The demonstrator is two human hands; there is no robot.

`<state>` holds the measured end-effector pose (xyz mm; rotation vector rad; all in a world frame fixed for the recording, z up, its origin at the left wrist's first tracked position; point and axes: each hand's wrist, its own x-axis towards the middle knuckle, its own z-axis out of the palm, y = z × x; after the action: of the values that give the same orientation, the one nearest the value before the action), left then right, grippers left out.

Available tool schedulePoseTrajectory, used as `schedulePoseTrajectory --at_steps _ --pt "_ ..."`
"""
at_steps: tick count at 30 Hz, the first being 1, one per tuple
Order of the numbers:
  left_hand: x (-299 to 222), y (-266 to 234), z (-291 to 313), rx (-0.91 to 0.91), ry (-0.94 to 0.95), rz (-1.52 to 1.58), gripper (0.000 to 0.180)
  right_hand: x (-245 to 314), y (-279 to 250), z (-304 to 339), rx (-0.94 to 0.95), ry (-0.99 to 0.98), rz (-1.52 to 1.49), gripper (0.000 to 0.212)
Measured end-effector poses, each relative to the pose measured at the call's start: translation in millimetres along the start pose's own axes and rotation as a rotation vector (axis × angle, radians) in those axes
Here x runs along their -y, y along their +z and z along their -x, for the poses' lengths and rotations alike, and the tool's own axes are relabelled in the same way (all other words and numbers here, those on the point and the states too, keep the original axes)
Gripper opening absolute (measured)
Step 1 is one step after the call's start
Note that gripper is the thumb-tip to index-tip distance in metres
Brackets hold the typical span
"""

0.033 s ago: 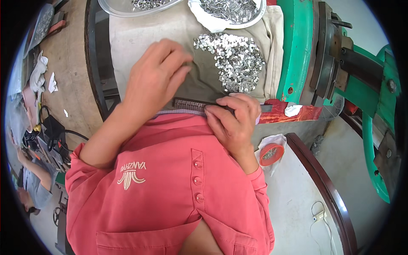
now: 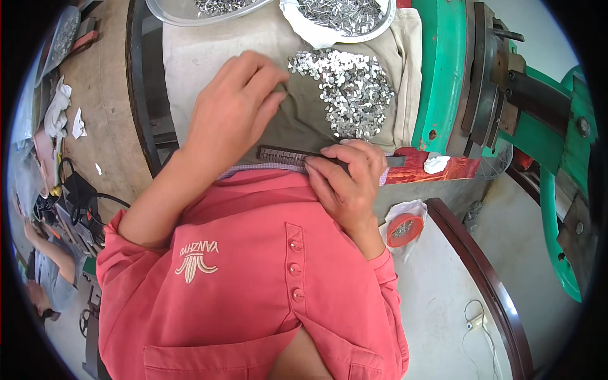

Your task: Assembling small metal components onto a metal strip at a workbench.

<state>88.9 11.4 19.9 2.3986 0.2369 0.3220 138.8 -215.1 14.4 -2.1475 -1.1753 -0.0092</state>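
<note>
My right hand is closed round one end of a dark, narrow slotted bar, which lies along the near edge of the cloth by my body. A row of fine teeth or slots runs along the bar's exposed left part. Left of the metal pile, my left hand hovers over the cloth. Its fingers are curled toward the thumb and slightly blurred; anything between the fingertips is too small to make out. The pile of small, flat silvery metal pieces is spread on the grey-green cloth.
Behind the pile stands a white-lined bowl of small metal pins, with a clear plastic tub of metal parts to its left. A green machine borders the right side. Below right is a red bowl. Another person sits far left.
My left hand has shifted slightly up, its fingertips toward the left edge of the pile. My right hand and the slotted bar have barely moved.
</note>
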Motion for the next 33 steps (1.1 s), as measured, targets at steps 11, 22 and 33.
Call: schedulePoseTrajectory --at_steps 11,22,33 --pt "-1 9 -9 0.114 -0.044 -0.003 0.013 -25 4 -45 -0.086 0.048 0.126 0.02" --pt "4 -10 21 0.144 -0.147 0.162 0.019 -18 -4 -76 0.088 -0.013 0.221 0.02" --pt "2 -8 21 0.113 -0.143 0.159 0.015 -15 15 -84 0.028 0.004 0.181 0.015"
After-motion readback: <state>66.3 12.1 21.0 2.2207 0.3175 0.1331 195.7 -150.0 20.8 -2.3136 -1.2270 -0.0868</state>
